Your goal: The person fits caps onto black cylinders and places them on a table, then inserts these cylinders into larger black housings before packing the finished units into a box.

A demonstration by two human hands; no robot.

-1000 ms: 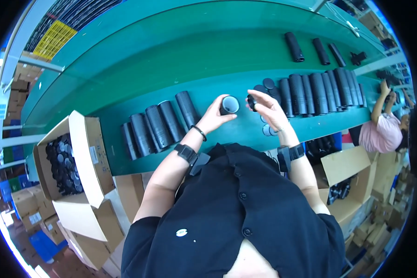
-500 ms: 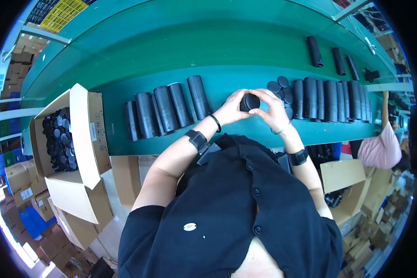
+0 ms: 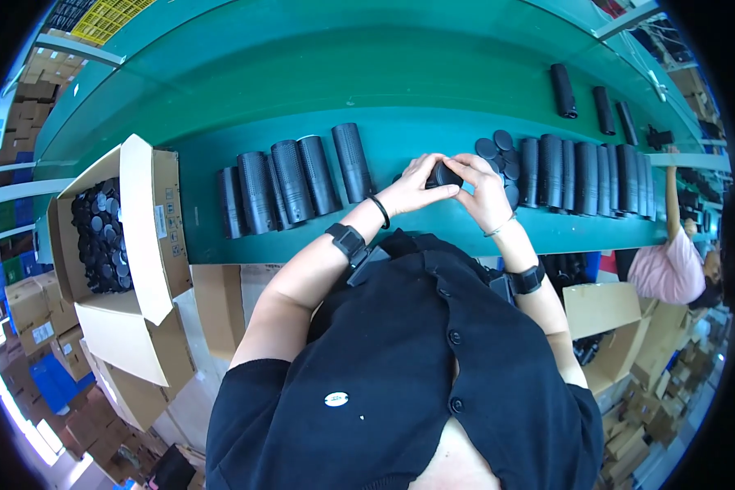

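Both hands meet over the near part of the green bench. My left hand [image 3: 414,188] is wrapped round a black cylinder [image 3: 443,176], whose round end faces up between my hands. My right hand [image 3: 482,194] is closed on that same end, thumb and fingers at its rim. Whether a separate disc sits on the end, I cannot tell; my fingers cover most of the cylinder. Just right of my right hand lie several loose black round discs [image 3: 504,140]. Beyond them is a row of black ribbed tubes [image 3: 585,175]. More black tubes [image 3: 286,180] lie side by side to the left.
An open cardboard box [image 3: 159,237] full of black discs stands at the bench's left end. Several black tubes [image 3: 563,91] lie at the far right. Another open box [image 3: 604,314] is below the bench. A person in a pink top [image 3: 670,269] reaches in at the right.
The cylinder's end has tilted, and my fingers now cover more of it. My right hand has turned slightly inward over it. The view has shifted a little.
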